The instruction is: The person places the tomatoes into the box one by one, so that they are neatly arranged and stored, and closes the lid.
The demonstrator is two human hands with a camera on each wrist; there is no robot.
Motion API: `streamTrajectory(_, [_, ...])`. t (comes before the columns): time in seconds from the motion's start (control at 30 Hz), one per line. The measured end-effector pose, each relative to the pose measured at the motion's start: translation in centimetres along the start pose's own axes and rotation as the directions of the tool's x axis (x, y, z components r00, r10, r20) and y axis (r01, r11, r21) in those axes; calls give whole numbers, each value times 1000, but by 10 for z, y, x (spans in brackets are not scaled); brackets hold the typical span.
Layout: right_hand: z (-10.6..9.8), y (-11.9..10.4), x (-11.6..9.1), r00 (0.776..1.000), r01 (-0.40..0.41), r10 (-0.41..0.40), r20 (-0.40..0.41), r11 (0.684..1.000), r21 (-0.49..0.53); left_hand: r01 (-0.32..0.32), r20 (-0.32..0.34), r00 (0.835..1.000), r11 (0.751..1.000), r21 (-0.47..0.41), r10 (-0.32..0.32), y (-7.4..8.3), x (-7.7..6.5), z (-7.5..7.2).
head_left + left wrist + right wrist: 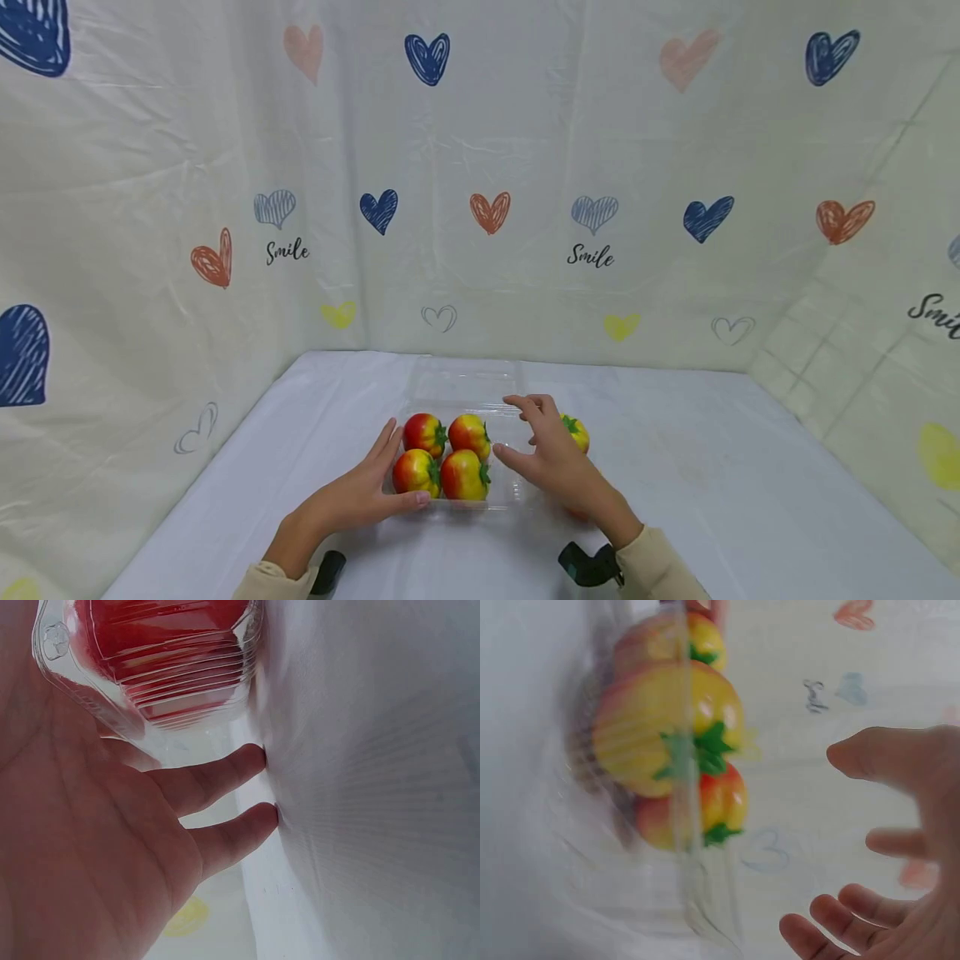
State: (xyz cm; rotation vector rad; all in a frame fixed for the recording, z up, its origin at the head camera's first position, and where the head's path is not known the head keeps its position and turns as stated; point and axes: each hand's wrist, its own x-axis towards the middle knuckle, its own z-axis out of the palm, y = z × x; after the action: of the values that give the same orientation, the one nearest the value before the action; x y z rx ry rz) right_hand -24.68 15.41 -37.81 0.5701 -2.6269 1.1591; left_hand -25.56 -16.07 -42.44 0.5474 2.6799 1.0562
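A clear plastic box [517, 496] with its lid [465, 382] folded back stands on the white-covered table. Several red-and-yellow fruits with green leafy tops, such as this front one [464, 476], fill its left part. My left hand [360, 496] rests at the box's left end, thumb along the front rim; in the left wrist view, two straight fingertips [253, 756] touch the cloth. Over the box's right part hovers my right hand [558, 458], holding nothing, fingers spread and loosely bent. In the right wrist view it is apart from the fruits [671, 727].
Right of the box, another fruit [576, 432] shows partly behind my right hand. A bit of red [579, 514] peeks out beneath that wrist. White sheeting with printed hearts [490, 213] hangs behind the table and at both sides.
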Motion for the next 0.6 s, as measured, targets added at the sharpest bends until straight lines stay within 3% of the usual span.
streamTrajectory(0.33, [-37,25,7,997,-34,31,-72,998,-46,17,-8,1000,1000,-9,-17,-2,0,1])
streamTrajectory(0.6, [-57,44,5,996,-69,67,-65,997,-29,14,-8,1000,1000,-9,-14,-2,2,2])
